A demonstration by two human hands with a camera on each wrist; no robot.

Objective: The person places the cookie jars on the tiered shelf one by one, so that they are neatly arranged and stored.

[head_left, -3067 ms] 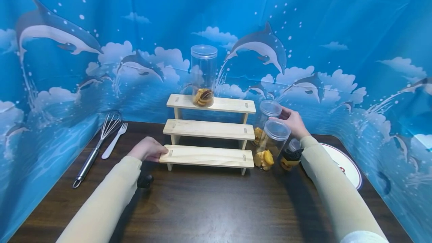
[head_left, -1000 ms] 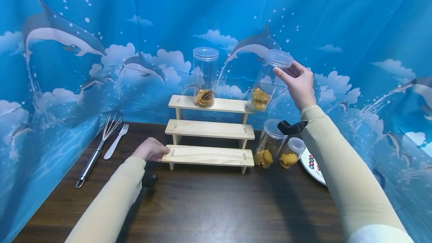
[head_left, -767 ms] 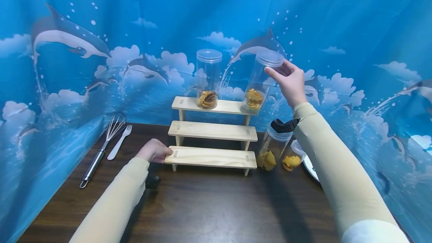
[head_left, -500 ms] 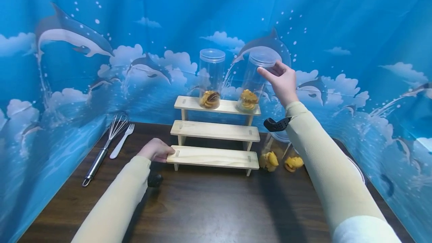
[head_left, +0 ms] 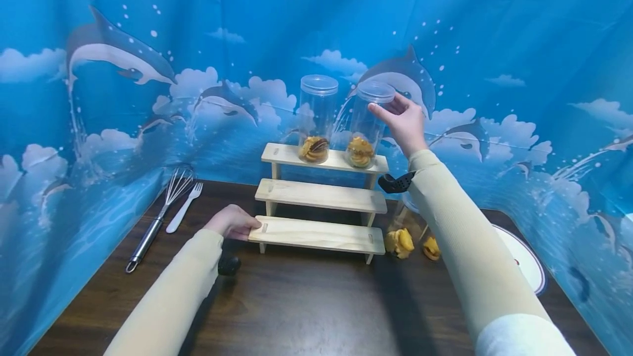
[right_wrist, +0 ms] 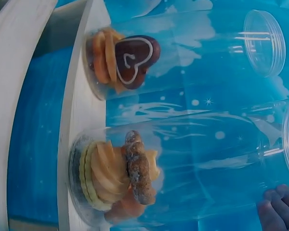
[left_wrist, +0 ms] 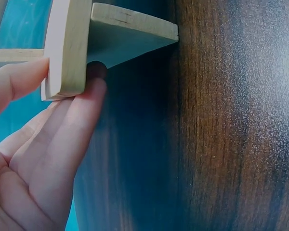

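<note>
A three-tier wooden display stand [head_left: 320, 194] stands on the table. My left hand [head_left: 231, 222] pinches the left end of its lowest shelf [head_left: 321, 234], thumb above and fingers below in the left wrist view. On the top shelf, at the right end, a tall clear lidded jar [head_left: 365, 122] has its base at the board, leaning slightly. My right hand [head_left: 407, 122] grips this jar just under its lid. Swirled cookies [right_wrist: 108, 173] lie at its bottom. Beside it on the left, another tall jar [head_left: 316, 117] stands upright, with a heart-shaped chocolate cookie [right_wrist: 135, 60] inside.
Right of the stand, a jar of yellow treats [head_left: 400, 242] and a smaller jar [head_left: 432, 247] are partly hidden by my right forearm. A white plate [head_left: 524, 262] lies farther right. A whisk [head_left: 148, 240] and a white fork [head_left: 183, 210] lie on the left.
My right hand has lifted the jar from the table beside the stand, brought it left and lowered it to the top shelf. My left hand has stayed on the lowest shelf.
</note>
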